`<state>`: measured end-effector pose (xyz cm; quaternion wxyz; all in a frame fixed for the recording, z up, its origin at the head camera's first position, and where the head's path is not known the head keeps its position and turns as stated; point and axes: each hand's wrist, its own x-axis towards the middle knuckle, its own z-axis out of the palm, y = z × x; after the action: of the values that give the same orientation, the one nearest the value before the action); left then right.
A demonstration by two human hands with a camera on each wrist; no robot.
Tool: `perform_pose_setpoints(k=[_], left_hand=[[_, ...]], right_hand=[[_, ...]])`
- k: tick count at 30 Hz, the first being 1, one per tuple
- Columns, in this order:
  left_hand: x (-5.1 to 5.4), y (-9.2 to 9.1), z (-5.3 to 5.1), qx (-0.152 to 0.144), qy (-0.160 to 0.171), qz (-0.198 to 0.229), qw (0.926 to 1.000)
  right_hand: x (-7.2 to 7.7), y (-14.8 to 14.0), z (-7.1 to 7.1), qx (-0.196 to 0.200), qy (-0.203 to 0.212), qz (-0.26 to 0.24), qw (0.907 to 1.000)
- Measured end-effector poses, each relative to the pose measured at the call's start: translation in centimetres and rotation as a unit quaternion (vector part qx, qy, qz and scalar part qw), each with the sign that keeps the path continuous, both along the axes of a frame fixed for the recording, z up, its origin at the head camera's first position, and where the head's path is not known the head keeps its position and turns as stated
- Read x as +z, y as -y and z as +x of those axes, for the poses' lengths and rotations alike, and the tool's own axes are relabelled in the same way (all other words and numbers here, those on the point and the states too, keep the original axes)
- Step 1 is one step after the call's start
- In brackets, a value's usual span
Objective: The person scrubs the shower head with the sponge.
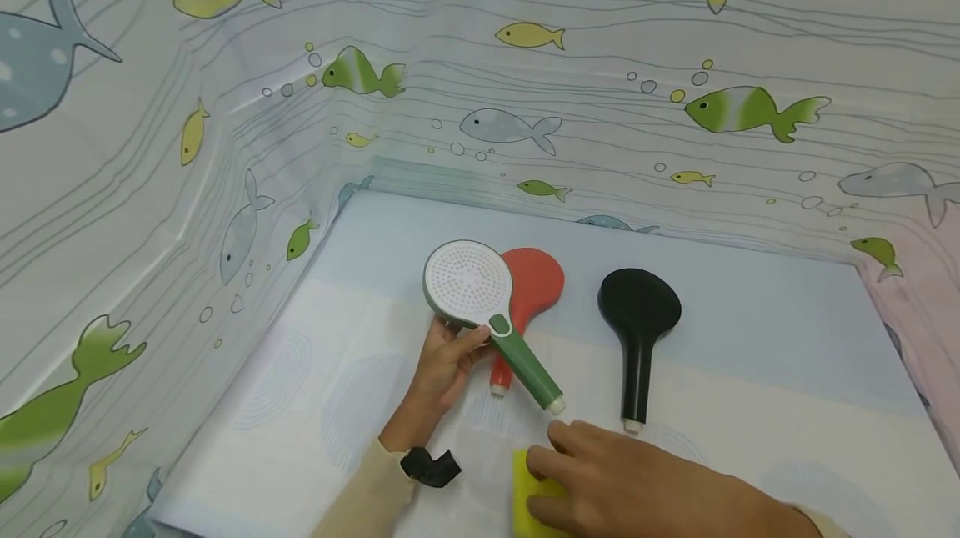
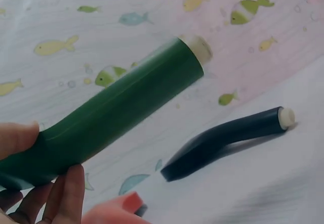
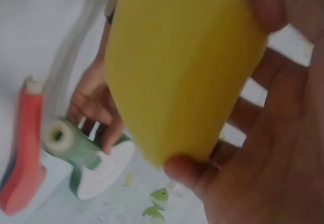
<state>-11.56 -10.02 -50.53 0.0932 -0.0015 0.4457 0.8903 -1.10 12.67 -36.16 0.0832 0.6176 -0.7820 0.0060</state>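
Note:
A green shower head (image 1: 531,371) with a white spray face is held up in my left hand (image 1: 442,367). The thumb lies on its neck and the fingers curl beneath, as the left wrist view shows. Its handle points down to the right, toward my right hand (image 1: 607,471), which grips a yellow sponge (image 3: 172,72) between thumb and fingers. In the head view the sponge is partly hidden by that hand and cut by the bottom edge. Behind the green one lies a red shower head (image 1: 538,278), partly covered. A black shower head (image 1: 640,309) lies face down to the right.
All this is on a pale table (image 1: 780,338) with light blue patches. A fish-patterned sheet (image 1: 450,62) hangs along the back and left side, with a pink part (image 1: 926,288) at the right. A black strap (image 1: 431,467) is round the left wrist.

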Motion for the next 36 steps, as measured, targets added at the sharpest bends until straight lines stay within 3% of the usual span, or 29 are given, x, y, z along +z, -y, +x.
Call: perform_pose_setpoints(k=[3, 7, 11, 16, 20, 24, 28, 31, 36], left_hand=[[-0.1, 0.0, 0.1, -0.007, -0.006, -0.012, 0.9999], [-0.3, 0.0, 0.5, -0.015, -0.011, -0.033, 0.9993], [-0.1, -0.1, 0.8, -0.030, -0.019, -0.040, 0.9986], [0.3, -0.1, 0.7, -0.037, -0.026, -0.041, 0.9982], [0.5, -0.2, 0.7, -0.032, -0.018, -0.049, 0.9982], [0.5, -0.2, 0.9, -0.026, -0.010, -0.046, 0.9986], [0.5, -0.2, 0.9, -0.023, -0.012, -0.041, 0.9988], [0.5, -0.2, 0.8, -0.018, -0.021, -0.045, 0.9986], [0.6, -0.1, 0.5, -0.005, -0.031, -0.049, 0.9983]], right_hand=[[0.7, 1.3, -1.1, -0.026, -0.040, 0.009, 0.9988], [0.5, 3.8, -3.0, -0.039, -0.117, 0.064, 0.9903], [-0.3, 6.2, -4.2, -0.023, -0.199, 0.122, 0.9722], [-1.0, 8.0, -4.5, 0.001, -0.251, 0.207, 0.9456], [-1.4, 8.6, -4.4, -0.006, -0.281, 0.263, 0.9228], [-1.6, 9.1, -4.1, -0.011, -0.294, 0.306, 0.9057], [-1.7, 9.4, -3.5, -0.009, -0.274, 0.348, 0.8963], [-1.6, 9.4, -3.0, -0.016, -0.247, 0.373, 0.8941], [-1.7, 8.9, -2.1, -0.022, -0.200, 0.390, 0.8984]])
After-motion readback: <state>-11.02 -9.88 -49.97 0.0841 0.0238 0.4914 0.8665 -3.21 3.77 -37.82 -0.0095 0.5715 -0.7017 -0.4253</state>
